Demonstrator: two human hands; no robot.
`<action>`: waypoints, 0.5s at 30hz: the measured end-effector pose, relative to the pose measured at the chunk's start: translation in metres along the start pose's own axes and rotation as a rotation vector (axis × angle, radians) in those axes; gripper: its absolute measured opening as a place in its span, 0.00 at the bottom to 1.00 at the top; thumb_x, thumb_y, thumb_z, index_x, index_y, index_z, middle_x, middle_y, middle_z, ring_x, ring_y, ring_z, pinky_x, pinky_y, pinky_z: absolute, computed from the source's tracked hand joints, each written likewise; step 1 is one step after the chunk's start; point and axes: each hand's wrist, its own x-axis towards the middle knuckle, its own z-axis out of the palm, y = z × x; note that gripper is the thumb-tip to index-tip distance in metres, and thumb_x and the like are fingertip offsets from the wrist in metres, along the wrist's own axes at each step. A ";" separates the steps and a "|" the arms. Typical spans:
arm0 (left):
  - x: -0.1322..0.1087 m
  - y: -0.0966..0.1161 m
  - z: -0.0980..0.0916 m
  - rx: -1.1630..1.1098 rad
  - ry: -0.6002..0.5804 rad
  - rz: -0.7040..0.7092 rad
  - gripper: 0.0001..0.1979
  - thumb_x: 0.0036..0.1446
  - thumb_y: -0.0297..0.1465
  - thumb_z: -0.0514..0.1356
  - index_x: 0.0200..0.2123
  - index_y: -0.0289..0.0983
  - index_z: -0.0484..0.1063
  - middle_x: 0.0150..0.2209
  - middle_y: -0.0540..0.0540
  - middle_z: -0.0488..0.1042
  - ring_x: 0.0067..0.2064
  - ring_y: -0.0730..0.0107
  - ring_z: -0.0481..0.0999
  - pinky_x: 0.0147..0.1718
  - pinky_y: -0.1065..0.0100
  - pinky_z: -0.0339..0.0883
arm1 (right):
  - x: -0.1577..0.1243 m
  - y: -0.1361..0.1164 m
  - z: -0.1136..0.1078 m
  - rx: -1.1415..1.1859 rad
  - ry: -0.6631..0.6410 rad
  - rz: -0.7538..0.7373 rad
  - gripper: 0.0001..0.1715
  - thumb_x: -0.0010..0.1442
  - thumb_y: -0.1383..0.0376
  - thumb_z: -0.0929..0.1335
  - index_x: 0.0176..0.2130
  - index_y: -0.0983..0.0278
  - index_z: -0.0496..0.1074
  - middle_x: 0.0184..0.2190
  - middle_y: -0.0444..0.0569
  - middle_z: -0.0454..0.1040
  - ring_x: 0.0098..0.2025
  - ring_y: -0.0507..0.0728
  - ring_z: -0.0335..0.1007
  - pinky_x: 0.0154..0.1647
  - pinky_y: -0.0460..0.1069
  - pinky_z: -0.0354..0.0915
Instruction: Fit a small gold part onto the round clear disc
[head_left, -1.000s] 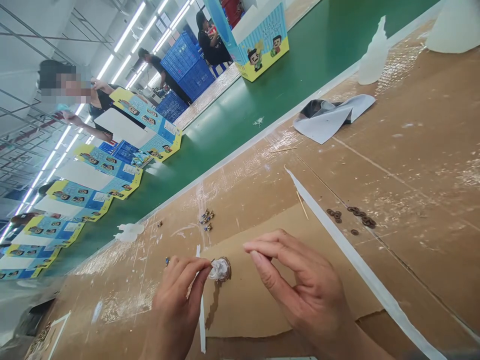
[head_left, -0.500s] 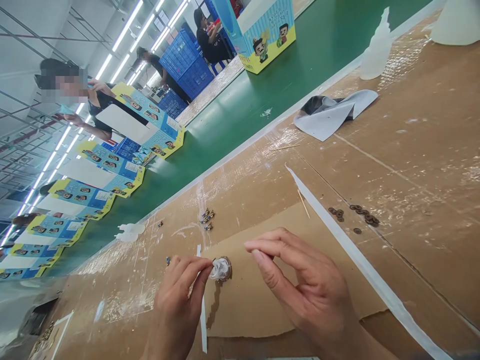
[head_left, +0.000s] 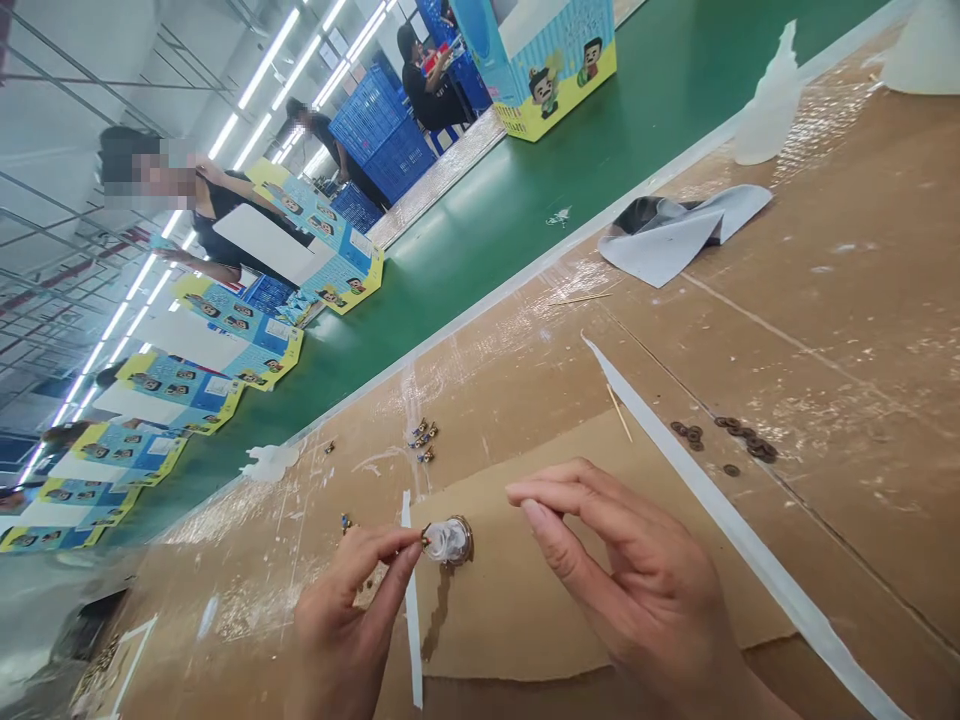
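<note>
My left hand (head_left: 356,600) pinches a tiny dark piece (head_left: 426,537) between thumb and forefinger, at the left edge of a small round container (head_left: 450,540) with whitish, clear contents. That container stands on a brown cardboard sheet (head_left: 540,600). To its right, my right hand (head_left: 630,560) hovers over the cardboard with thumb and forefinger close together; whether something tiny is between them cannot be made out. Small dark-and-gold pieces (head_left: 424,437) lie beyond the container, and one more small piece (head_left: 346,522) is just above my left hand.
Dark round discs (head_left: 750,440) lie at the right, past a white tape strip (head_left: 712,510). A grey cloth (head_left: 675,240), a translucent bottle (head_left: 769,110) and a thin stick (head_left: 619,412) are farther back. People sit behind printed boxes (head_left: 315,240) across the green floor.
The whole view has shifted, so most things appear slightly farther right. My left hand's fingers have tilted, and the tiny piece in them now shows more clearly beside the container.
</note>
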 end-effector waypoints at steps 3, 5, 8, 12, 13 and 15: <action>-0.012 -0.002 -0.004 -0.334 0.155 -0.408 0.10 0.45 0.40 0.69 0.30 0.43 0.80 0.32 0.52 0.82 0.37 0.73 0.78 0.39 0.81 0.69 | -0.003 0.004 -0.001 -0.049 -0.003 -0.010 0.10 0.63 0.73 0.65 0.40 0.63 0.74 0.34 0.43 0.73 0.37 0.48 0.70 0.39 0.39 0.65; -0.020 -0.011 -0.008 -0.529 0.224 -0.597 0.13 0.36 0.39 0.73 0.28 0.41 0.81 0.30 0.51 0.83 0.35 0.75 0.79 0.38 0.85 0.69 | -0.005 0.008 -0.002 -0.060 -0.006 -0.007 0.10 0.63 0.72 0.65 0.41 0.60 0.73 0.35 0.42 0.72 0.38 0.47 0.69 0.39 0.39 0.65; -0.031 -0.024 -0.016 -0.736 0.257 -0.717 0.16 0.28 0.36 0.76 0.25 0.38 0.81 0.28 0.48 0.83 0.33 0.76 0.80 0.37 0.85 0.70 | -0.008 0.011 -0.003 -0.111 -0.040 0.005 0.09 0.64 0.69 0.66 0.42 0.56 0.73 0.37 0.40 0.72 0.38 0.47 0.70 0.40 0.38 0.64; -0.047 -0.027 -0.020 -0.820 0.411 -0.732 0.16 0.26 0.35 0.77 0.24 0.37 0.81 0.26 0.50 0.82 0.30 0.80 0.79 0.36 0.87 0.70 | -0.010 0.009 -0.005 -0.228 -0.006 0.014 0.07 0.63 0.64 0.66 0.40 0.52 0.74 0.38 0.37 0.74 0.36 0.49 0.70 0.41 0.39 0.65; -0.050 -0.027 -0.019 -0.815 0.456 -0.730 0.17 0.26 0.35 0.77 0.23 0.37 0.81 0.25 0.50 0.82 0.29 0.80 0.79 0.35 0.88 0.70 | -0.012 0.008 -0.005 -0.245 0.017 0.031 0.08 0.63 0.63 0.66 0.39 0.50 0.74 0.37 0.37 0.74 0.36 0.49 0.70 0.42 0.40 0.65; -0.059 -0.032 -0.018 -0.790 0.515 -0.740 0.17 0.25 0.35 0.77 0.23 0.37 0.81 0.24 0.50 0.82 0.27 0.79 0.79 0.34 0.87 0.71 | -0.014 0.009 -0.008 -0.290 0.035 0.089 0.07 0.62 0.62 0.67 0.38 0.49 0.75 0.37 0.37 0.73 0.37 0.50 0.70 0.43 0.42 0.65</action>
